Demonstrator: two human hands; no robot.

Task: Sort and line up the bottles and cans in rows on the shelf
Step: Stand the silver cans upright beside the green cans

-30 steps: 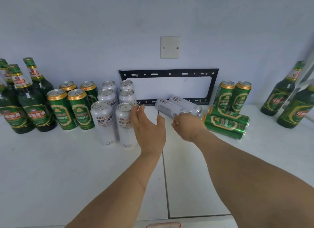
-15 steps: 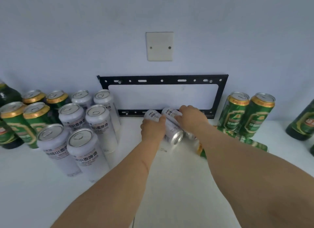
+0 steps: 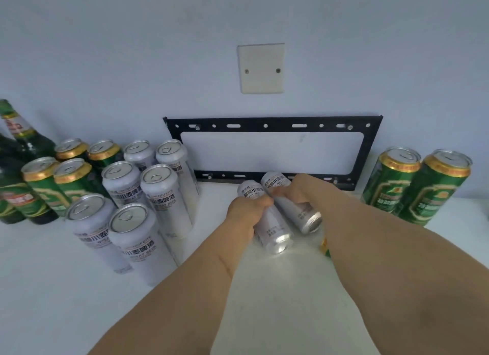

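The left hand (image 3: 244, 213) grips one white can (image 3: 272, 233) lying on the shelf (image 3: 277, 301). The right hand (image 3: 299, 190) grips the white can beside it (image 3: 301, 211).

Green lying can (image 3: 326, 248) mostly hidden behind right forearm, green bottles (image 3: 16, 153) cut by left picture edge, fingers of both hands out of sight behind the white cans.
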